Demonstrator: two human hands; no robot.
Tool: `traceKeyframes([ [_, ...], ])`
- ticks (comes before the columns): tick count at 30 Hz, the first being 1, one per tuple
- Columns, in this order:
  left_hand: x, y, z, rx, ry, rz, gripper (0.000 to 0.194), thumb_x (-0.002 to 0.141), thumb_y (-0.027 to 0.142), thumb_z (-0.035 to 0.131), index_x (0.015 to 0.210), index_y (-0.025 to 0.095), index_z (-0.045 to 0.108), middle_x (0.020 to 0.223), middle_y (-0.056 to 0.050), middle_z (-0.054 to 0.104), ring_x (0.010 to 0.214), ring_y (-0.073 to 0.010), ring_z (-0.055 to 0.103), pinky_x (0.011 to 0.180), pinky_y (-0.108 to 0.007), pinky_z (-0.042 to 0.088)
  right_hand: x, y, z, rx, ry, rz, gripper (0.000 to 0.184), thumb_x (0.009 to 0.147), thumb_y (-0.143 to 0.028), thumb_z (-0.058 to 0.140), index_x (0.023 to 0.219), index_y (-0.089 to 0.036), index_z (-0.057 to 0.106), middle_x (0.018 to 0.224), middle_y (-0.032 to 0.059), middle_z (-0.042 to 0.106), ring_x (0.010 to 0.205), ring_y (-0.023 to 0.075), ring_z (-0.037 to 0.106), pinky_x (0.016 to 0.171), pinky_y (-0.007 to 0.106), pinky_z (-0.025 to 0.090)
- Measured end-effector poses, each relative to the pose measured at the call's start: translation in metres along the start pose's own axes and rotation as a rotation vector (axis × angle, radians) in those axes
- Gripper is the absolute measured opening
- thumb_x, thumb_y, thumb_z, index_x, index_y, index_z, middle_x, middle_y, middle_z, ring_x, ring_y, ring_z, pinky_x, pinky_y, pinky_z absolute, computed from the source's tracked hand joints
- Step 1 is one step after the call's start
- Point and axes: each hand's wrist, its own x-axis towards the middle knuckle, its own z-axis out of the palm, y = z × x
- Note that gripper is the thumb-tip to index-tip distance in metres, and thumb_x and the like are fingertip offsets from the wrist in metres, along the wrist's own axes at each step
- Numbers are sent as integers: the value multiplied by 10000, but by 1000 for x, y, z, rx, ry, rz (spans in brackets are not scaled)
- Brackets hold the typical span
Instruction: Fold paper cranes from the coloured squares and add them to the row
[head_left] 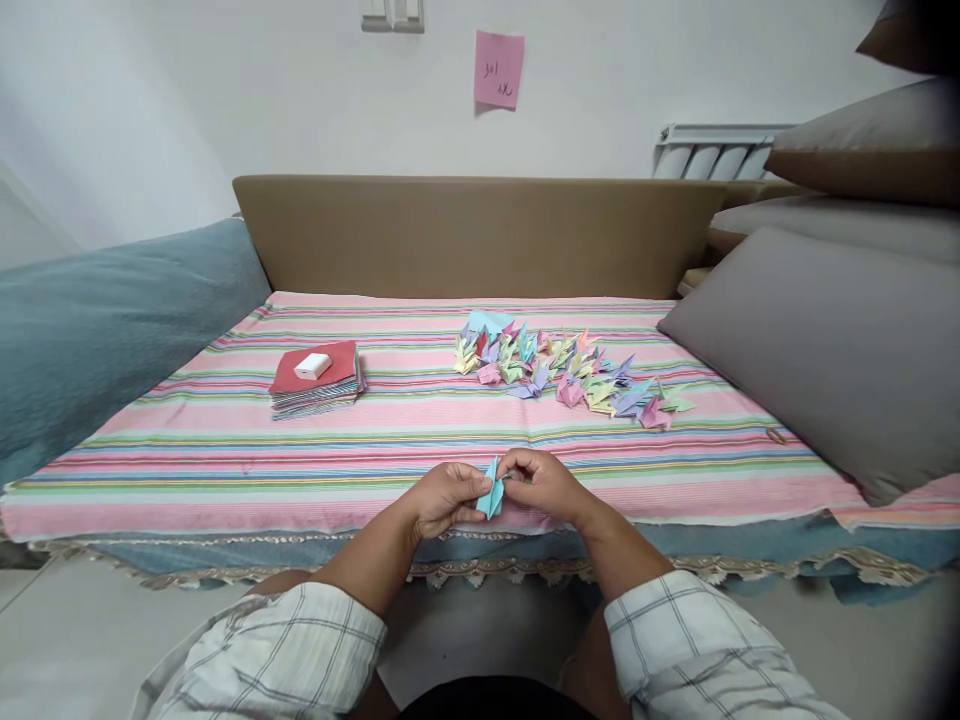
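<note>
A small light-blue folded paper crane is between my hands, just above the front edge of the striped cloth. My left hand pinches its left side between thumb and fingers. The fingertips of my right hand are closed on its right side, where a thin part of the paper sticks out. Beyond my hands lies a spread of folded paper cranes in several pastel colours. A larger light-blue piece of paper rests at the back of that group.
To the left, a stack of paper sheets with a red top bears a white block like an eraser. Grey cushions pile up at the right, a blue cushion at the left. A brown backrest stands behind.
</note>
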Motion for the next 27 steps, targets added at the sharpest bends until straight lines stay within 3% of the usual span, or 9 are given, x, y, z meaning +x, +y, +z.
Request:
traceKeyframes([
  [3,1,-1,0,-7,11,3,358,511,365,826,657,86,656,555,-11,601,502,-68,540,487,-162,476,0,0,2,38,-9,52,57,698,-180,569,753,-171,580,550,-68,401,494,63,331,472,187,284],
  [7,1,-1,0,-4,30,-5,380,498,374,830,673,83,659,561,-14,607,508,-71,547,491,-166,477,-1,-3,2,69,-39,57,135,675,-218,628,783,-172,562,599,-57,446,534,71,389,506,192,338],
  [12,1,-1,-1,27,58,-10,397,483,376,834,690,84,664,601,-38,642,535,-91,571,501,-181,476,-1,-7,-4,34,-39,-24,211,655,-291,712,781,-174,589,756,-12,497,640,89,447,605,219,395],
  [20,3,-3,0,-4,37,-22,375,475,364,840,657,92,658,552,-11,608,489,-72,545,485,-174,474,0,-2,-5,60,-65,-68,248,688,-338,711,850,-187,600,785,-12,470,657,95,435,626,229,385],
  [27,2,-1,5,-28,-4,-37,376,466,356,845,645,80,663,523,-7,579,465,-67,537,467,-165,473,0,-2,-8,92,-85,-41,246,694,-358,708,724,-181,539,762,-13,495,675,104,464,626,227,385],
])
